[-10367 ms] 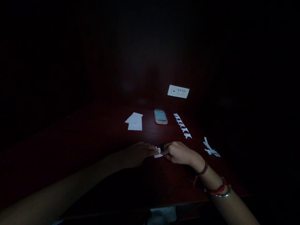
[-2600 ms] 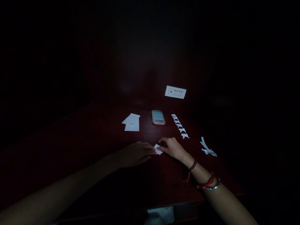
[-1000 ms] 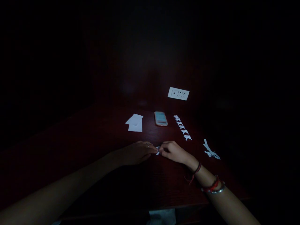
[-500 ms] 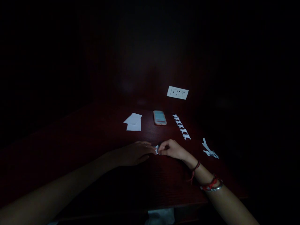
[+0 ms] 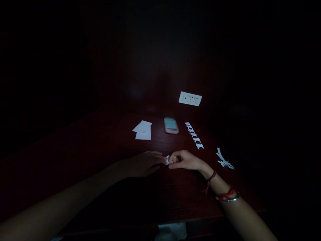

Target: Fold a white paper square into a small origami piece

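On a dark red wooden table (image 5: 100,147), my left hand (image 5: 144,163) and my right hand (image 5: 184,159) meet at a small white folded paper piece (image 5: 167,160). Both hands pinch it between their fingertips, close to the table top. Most of the paper is hidden by the fingers. My right wrist wears red threads and a metal bangle (image 5: 228,198). The room is very dark.
Behind the hands lie two white paper squares (image 5: 142,130), a phone (image 5: 171,125) and a row of several small folded white paper shapes (image 5: 194,135). White paper scraps (image 5: 224,160) lie at the right. A white wall socket plate (image 5: 190,98) sits on the back wall.
Over the last second the paper piece has shrunk from view between my fingers, and my right hand has turned and closed more tightly over it. My left hand has hardly moved.
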Motion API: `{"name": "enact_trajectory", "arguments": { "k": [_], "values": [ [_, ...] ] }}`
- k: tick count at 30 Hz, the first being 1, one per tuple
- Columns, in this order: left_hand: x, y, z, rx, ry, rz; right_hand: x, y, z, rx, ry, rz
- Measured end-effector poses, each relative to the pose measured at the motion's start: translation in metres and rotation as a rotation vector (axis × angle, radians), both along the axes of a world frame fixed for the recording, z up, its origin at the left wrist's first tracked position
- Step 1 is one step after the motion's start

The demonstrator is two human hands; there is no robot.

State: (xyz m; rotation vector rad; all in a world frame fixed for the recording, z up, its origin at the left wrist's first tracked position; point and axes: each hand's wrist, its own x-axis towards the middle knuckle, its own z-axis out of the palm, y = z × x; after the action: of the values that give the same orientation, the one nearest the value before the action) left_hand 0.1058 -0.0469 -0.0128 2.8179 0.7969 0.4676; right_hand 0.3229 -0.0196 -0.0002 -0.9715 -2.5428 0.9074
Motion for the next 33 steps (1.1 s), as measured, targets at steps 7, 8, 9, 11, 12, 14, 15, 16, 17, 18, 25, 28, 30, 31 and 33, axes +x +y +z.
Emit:
{"name": "enact_trajectory", "arguments": {
  "k": [7,8,9,11,12,14,15,16,17,18,25,28,30,31,33],
  "values": [
    [0.002,-0.001,0.002,0.015,-0.010,0.002,-0.006,-0.002,-0.001,0.078,-0.042,-0.059],
    [0.002,-0.001,0.002,0.018,-0.009,0.004,-0.007,-0.001,-0.001,0.082,-0.058,-0.077],
    [0.003,-0.001,0.002,0.020,-0.007,0.005,-0.008,-0.001,-0.001,0.089,-0.074,-0.093],
    [0.003,-0.001,0.003,0.022,-0.005,-0.001,-0.009,-0.001,0.000,0.104,-0.098,-0.110],
    [0.004,-0.001,0.003,0.022,-0.007,-0.003,-0.009,-0.001,0.000,0.109,-0.108,-0.116],
    [0.004,-0.001,0.003,0.021,-0.012,-0.006,-0.010,-0.001,0.001,0.116,-0.124,-0.134],
    [0.004,-0.001,0.003,0.020,-0.011,-0.006,-0.010,-0.001,0.001,0.117,-0.128,-0.143],
    [0.004,-0.001,0.003,0.019,-0.012,-0.004,-0.011,-0.001,0.001,0.114,-0.129,-0.151],
    [0.004,-0.001,0.002,0.017,-0.015,0.001,-0.011,-0.001,0.001,0.109,-0.127,-0.158],
    [0.004,-0.002,0.002,0.015,-0.017,0.006,-0.011,-0.001,0.001,0.100,-0.125,-0.162],
    [0.005,-0.003,0.004,-0.003,0.000,0.023,-0.014,-0.003,0.005,0.098,-0.148,-0.183],
    [0.004,-0.004,0.004,-0.001,0.011,0.030,-0.015,-0.005,0.008,0.121,-0.158,-0.199],
    [0.004,-0.004,0.005,0.012,0.000,0.023,-0.016,-0.005,0.009,0.107,-0.165,-0.199],
    [0.004,-0.004,0.005,0.021,-0.010,0.011,-0.016,-0.005,0.009,0.095,-0.167,-0.202],
    [0.004,-0.004,0.006,0.040,-0.032,-0.024,-0.016,-0.004,0.009,0.065,-0.165,-0.220]
  ]
}}
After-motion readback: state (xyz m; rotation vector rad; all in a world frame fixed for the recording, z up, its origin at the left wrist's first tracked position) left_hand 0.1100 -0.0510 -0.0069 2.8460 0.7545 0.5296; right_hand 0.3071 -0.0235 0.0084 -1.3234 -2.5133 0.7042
